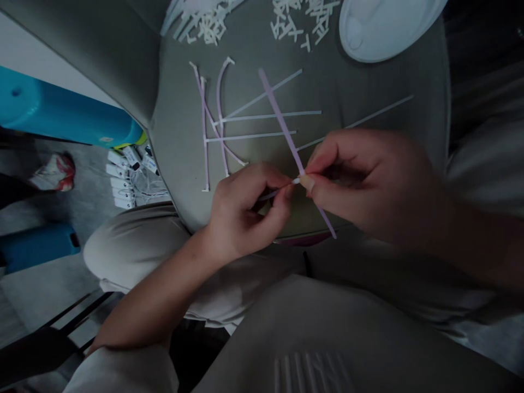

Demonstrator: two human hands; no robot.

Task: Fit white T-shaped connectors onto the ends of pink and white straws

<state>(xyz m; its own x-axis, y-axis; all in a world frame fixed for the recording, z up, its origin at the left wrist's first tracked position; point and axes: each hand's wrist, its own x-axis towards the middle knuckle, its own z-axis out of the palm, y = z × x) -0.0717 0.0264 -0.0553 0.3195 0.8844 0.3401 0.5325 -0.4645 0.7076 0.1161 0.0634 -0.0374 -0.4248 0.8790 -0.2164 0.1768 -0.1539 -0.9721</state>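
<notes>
My left hand (249, 210) is closed in a pinch on a thin purple tube (268, 195). My right hand (368, 183) pinches a small white connector (296, 180) at that tube's end, and the fingertips of both hands nearly meet there. A longer purple tube (280, 117) runs slantwise behind my right fingertips, its lower end showing below them. Just beyond my left hand lie purple tubes with white end pieces, including a straight one (203, 109) and a curved one (219, 93). Pale thin tubes (272, 115) extend rightward from them. Another pale tube (380, 112) passes behind my right hand.
Everything lies on a grey chair seat (339, 82). Piles of white connectors (210, 24) and T-shaped pieces (289, 22) sit at its far side, beside a white plate (385, 33). White power adapters (121, 180) with cables are on the floor to the left.
</notes>
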